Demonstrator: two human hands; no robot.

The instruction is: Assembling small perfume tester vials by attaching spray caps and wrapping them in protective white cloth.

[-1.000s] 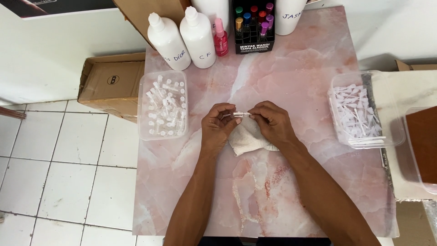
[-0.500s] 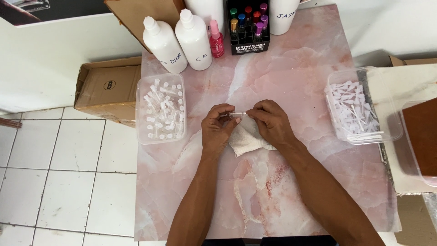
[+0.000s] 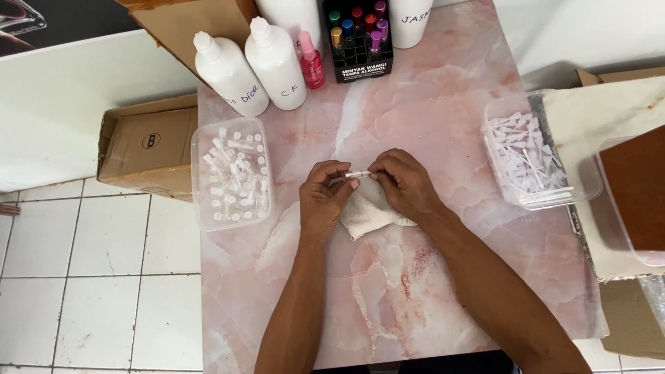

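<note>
My left hand (image 3: 325,197) and my right hand (image 3: 405,183) meet over the middle of the pink marble table (image 3: 429,111). Between their fingertips they hold a small clear vial (image 3: 356,176) lying sideways. A crumpled white cloth (image 3: 370,211) lies on the table under both hands. A clear tub of small empty vials (image 3: 232,173) stands to the left of my left hand. Another clear tub with white plastic sprayer parts (image 3: 530,159) stands to the right.
Two white bottles (image 3: 253,66), a small pink bottle (image 3: 311,62) and a black rack of coloured vials (image 3: 357,34) stand along the far edge. A cardboard box (image 3: 145,145) sits on the tiled floor at left. A brown box and clear container (image 3: 634,194) crowd the right edge.
The hands stay together on the vial over the cloth; only small finger movements show. The camera view has shifted slightly.
</note>
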